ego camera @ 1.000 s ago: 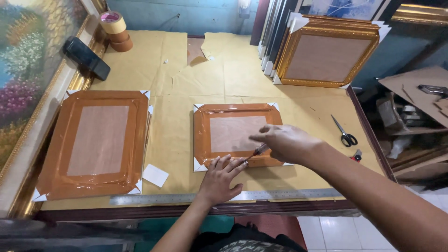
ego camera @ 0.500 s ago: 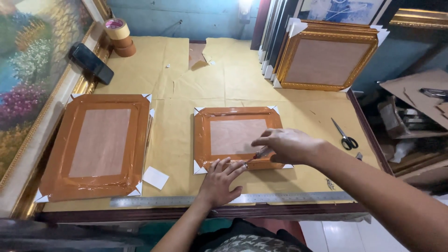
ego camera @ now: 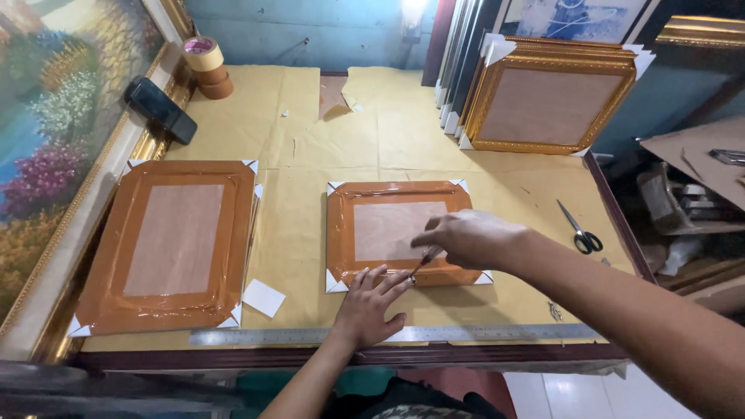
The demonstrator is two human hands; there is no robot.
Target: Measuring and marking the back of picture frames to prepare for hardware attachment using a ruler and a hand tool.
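Observation:
A small picture frame [ego camera: 400,233] lies face down on the paper-covered table, its back sealed with brown tape and white cardboard corners. My left hand [ego camera: 372,306] rests flat with spread fingers on the frame's near edge. My right hand [ego camera: 466,239] grips a thin tool [ego camera: 421,265] with a dark tip, whose point touches the lower edge of the frame right by my left fingertips.
A larger taped frame [ego camera: 172,242] lies at the left, a white card [ego camera: 264,298] beside it. A steel ruler [ego camera: 481,334] runs along the front edge. Scissors [ego camera: 580,231] lie at the right. Gold frames [ego camera: 552,99] lean at the back. Tape rolls [ego camera: 208,67] and a black device [ego camera: 161,109] sit back left.
My right hand and the tool have slid a little to the left along the frame's lower edge. My left hand stays pressed on the same edge.

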